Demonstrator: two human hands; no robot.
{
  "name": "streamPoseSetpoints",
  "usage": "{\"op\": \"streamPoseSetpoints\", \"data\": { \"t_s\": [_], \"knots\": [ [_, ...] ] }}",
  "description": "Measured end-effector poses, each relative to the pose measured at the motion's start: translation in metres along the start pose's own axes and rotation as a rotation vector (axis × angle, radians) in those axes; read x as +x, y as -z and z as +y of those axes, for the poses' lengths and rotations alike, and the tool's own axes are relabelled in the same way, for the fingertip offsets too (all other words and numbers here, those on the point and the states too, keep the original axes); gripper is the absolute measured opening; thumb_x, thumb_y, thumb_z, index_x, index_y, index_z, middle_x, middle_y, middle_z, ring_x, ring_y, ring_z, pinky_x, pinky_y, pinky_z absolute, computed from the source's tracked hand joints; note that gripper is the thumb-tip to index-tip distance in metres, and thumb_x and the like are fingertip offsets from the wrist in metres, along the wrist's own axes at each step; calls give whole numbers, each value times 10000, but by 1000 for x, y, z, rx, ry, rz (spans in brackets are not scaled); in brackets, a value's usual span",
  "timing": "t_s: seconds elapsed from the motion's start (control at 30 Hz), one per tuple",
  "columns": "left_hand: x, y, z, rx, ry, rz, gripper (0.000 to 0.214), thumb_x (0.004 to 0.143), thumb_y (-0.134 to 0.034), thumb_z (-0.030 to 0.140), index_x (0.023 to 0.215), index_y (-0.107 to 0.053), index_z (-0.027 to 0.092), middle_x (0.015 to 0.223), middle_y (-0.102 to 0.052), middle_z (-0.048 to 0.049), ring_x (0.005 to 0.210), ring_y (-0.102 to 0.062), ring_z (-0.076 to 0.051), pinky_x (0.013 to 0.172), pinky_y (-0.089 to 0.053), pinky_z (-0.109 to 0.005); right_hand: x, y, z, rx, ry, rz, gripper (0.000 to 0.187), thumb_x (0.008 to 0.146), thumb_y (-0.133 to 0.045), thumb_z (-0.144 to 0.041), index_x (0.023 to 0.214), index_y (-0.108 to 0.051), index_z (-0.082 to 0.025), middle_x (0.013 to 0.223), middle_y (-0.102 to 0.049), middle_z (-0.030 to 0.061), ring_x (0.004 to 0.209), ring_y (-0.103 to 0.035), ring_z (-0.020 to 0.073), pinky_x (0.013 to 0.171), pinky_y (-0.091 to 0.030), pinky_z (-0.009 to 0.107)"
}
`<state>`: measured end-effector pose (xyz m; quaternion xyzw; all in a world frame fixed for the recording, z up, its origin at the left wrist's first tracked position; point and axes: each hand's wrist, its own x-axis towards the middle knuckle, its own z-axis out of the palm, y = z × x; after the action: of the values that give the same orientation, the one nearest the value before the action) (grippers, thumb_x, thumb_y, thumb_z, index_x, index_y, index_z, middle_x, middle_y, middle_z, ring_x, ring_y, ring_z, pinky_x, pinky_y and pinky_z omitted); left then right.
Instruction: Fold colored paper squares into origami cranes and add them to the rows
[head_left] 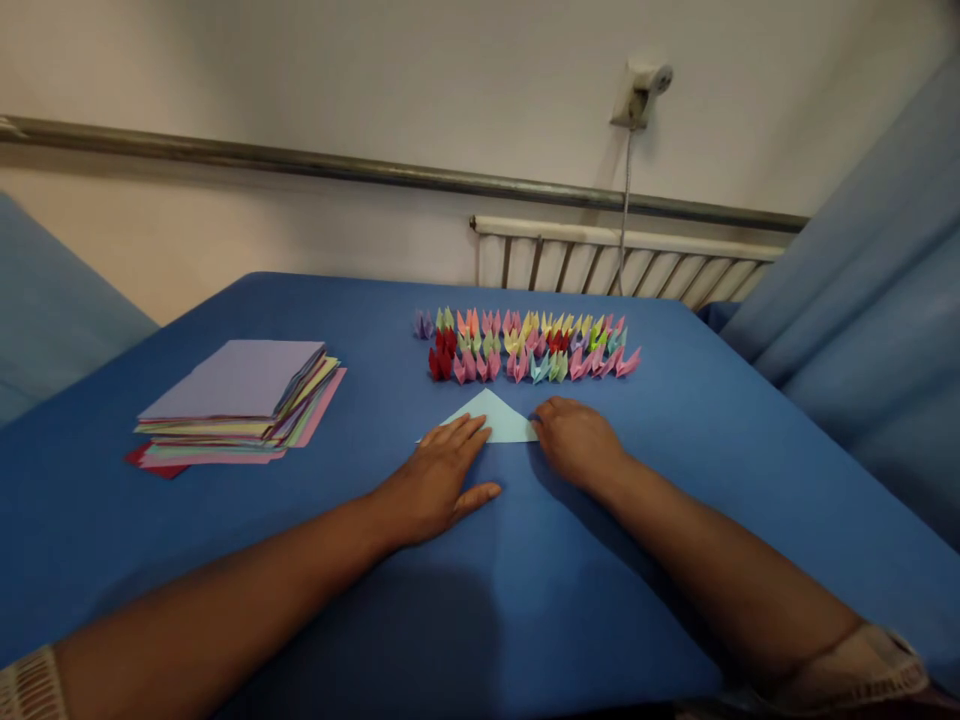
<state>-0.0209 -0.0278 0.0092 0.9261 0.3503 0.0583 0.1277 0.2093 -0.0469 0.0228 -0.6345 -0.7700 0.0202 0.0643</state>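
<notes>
A pale blue paper triangle [493, 415] lies flat on the blue table [675, 480], its tip pointing away from me. My left hand [439, 480] rests flat on the triangle's left corner, fingers stretched out. My right hand [574, 440] presses on the right corner with its fingers curled down, and I cannot see anything inside them. Just beyond the triangle stand rows of small folded paper cranes [525, 345] in several colours.
A stack of coloured square paper sheets [240, 405] lies at the left of the table, a lilac sheet on top. Behind the table are a white wall, a metal rail [300, 160], a white bed-rail [622, 255] and a hanging cord [625, 200]. Blue fabric [862, 300] rises at the right.
</notes>
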Motion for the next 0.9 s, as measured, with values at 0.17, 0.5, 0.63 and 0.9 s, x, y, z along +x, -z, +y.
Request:
{"op": "streamPoseSetpoints", "data": {
  "t_s": [0.17,0.5,0.63,0.9],
  "knots": [
    [8,-2,-12,-87,144,215,675,894,-484,508,1443,-337,143,1503,-361,-185,1394,-314,-330,1115,-283,-537,14,-26,1,321,56,99,402,870,-582,-318,1227,-554,-135,1126,-632,113,1057,-558,240,952,-419,381],
    [13,7,-14,-474,316,367,512,791,-616,353,1276,-533,210,1114,-679,-58,1051,-624,-255,960,-462,-424,11,-31,1,789,249,233,374,825,-567,-171,1197,-569,-202,954,-675,42,888,-632,171,864,-477,349],
    [15,15,-6,-794,406,417,276,750,-663,421,868,-663,172,825,-698,-26,771,-654,-207,719,-519,-324,15,-29,6,1123,170,239,393,771,-692,-315,1132,-592,-197,1023,-683,61,965,-644,194,893,-489,363],
    [16,21,6,-1428,482,567,387,694,-753,368,986,-624,150,885,-727,-45,759,-683,-193,740,-548,-336,26,-35,11,1521,53,73,354,670,-771,-435,847,-579,-196,821,-674,9,789,-644,164,789,-518,340]
  ]
}}
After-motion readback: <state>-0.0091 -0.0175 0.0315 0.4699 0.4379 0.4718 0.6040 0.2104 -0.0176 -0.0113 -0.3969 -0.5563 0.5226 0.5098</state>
